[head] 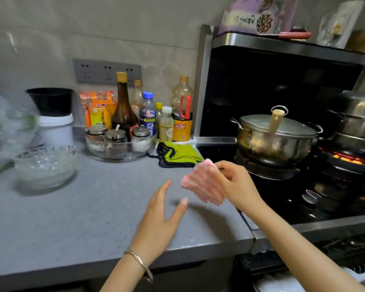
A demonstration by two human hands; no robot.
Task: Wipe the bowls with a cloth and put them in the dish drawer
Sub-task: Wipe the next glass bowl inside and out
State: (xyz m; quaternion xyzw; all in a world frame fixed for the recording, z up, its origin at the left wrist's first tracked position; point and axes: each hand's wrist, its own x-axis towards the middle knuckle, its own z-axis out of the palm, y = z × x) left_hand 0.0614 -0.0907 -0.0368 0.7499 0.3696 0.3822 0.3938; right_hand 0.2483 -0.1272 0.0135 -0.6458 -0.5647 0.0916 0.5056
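A clear cut-glass bowl (45, 167) stands on the grey counter (76, 218) at the left, with what looks like a second bowl nested in it. My right hand (233, 183) holds a folded pink-and-white striped cloth (200, 185) above the counter's right end. My left hand (159, 218) hovers open over the counter, palm down, just left of the cloth, holding nothing. At the bottom right a pulled-out drawer (303, 279) shows wire racking and white dishes.
A glass tray of spice jars (119, 142), several bottles and packets line the back wall. A green cloth (178, 154) lies by the stove. A lidded steel pot (276, 135) and a steamer (355, 121) sit on lit burners at the right.
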